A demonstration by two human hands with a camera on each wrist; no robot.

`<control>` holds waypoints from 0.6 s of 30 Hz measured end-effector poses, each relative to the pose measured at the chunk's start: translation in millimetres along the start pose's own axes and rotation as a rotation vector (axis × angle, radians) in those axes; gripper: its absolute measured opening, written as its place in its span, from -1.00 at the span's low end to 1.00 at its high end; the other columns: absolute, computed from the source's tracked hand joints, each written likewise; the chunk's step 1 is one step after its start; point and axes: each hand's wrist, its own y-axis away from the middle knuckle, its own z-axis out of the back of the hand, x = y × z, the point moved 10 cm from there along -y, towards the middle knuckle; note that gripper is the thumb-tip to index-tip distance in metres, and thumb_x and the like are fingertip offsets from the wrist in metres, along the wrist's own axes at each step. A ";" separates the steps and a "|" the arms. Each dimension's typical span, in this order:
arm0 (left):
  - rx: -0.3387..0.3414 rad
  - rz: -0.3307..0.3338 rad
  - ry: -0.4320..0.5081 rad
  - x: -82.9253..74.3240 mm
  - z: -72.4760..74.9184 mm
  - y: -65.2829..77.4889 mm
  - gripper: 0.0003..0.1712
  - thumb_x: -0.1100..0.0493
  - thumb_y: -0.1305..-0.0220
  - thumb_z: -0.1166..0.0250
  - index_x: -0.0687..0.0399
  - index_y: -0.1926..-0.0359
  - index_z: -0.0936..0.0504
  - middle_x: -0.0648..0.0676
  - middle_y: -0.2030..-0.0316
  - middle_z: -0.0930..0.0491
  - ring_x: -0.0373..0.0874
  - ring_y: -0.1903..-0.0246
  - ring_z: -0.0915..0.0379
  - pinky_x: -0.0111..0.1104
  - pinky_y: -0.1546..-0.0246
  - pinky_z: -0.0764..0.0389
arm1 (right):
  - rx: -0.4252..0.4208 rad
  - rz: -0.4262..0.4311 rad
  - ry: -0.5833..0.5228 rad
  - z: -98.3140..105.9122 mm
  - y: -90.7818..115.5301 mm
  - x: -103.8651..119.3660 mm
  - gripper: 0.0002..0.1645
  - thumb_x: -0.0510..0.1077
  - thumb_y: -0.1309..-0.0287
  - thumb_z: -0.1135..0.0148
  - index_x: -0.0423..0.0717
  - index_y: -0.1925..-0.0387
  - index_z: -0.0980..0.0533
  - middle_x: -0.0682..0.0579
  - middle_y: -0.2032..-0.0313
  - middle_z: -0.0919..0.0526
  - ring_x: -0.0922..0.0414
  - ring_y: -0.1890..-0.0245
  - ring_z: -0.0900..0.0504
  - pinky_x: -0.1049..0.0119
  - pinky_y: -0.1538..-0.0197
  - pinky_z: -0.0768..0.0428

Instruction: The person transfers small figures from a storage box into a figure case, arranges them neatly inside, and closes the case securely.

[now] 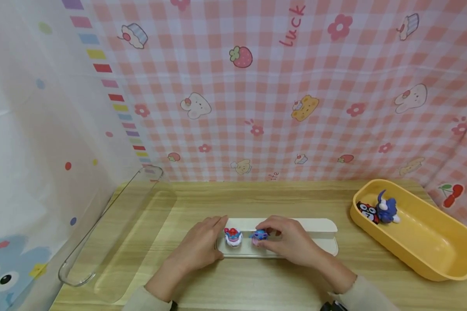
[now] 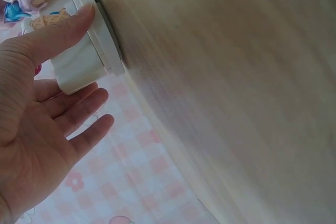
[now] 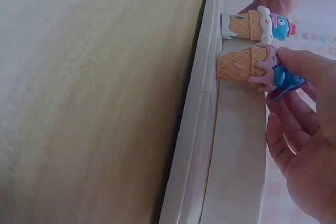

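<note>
Listing surroundings: clear cover (image 1: pixel 118 237) far left; yellow tray (image 1: pixel 428 252) right, holding blue figure (image 1: pixel 387 211) and black-red figure (image 1: pixel 368 212). White-drip cone figurine (image 1: pixel 233 238) stands just left of our pink-drip cone figurine (image 3: pixel 241 66), on white stand (image 1: pixel 320 225): long axis upright, narrow end down, blue head up. We pinch head in right hand (image 1: pixel 293 239), thumb against fingers; left hand (image 1: pixel 200 242) grips stand's left end.
</note>
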 end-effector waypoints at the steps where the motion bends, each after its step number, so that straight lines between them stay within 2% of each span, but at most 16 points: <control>1: 0.002 0.001 0.002 -0.1 0.0 0.1 0.11 0.16 0.05 -0.72 0.34 -0.48 -0.38 0.26 -0.34 -0.50 0.17 -0.31 -0.44 0.03 -0.35 -0.49 | -0.004 0.000 0.004 0.2 0.0 0.3 -0.71 -0.06 -0.16 -0.59 0.04 0.09 -0.75 0.29 0.20 -0.72 0.30 0.24 -0.65 0.37 0.22 -0.67; 8: 0.011 0.009 0.007 -0.1 0.4 0.1 0.11 0.17 0.05 -0.72 0.35 -0.48 -0.37 0.27 -0.34 -0.50 0.18 -0.32 -0.42 0.05 -0.35 -0.47 | -0.028 -0.001 0.029 -0.4 -1.9 2.6 -0.71 -0.04 -0.13 -0.61 0.07 0.10 -0.75 0.30 0.22 -0.72 0.25 0.29 -0.65 0.36 0.26 -0.66; 18: 0.014 0.010 0.014 -0.6 0.3 0.0 0.12 0.18 0.06 -0.72 0.36 -0.49 -0.36 0.27 -0.34 -0.50 0.18 -0.32 -0.42 0.05 -0.36 -0.47 | -0.016 -0.014 0.012 -4.6 -1.9 -0.4 -0.72 -0.04 -0.17 -0.59 0.06 0.09 -0.75 0.28 0.21 -0.72 0.24 0.30 -0.63 0.37 0.26 -0.64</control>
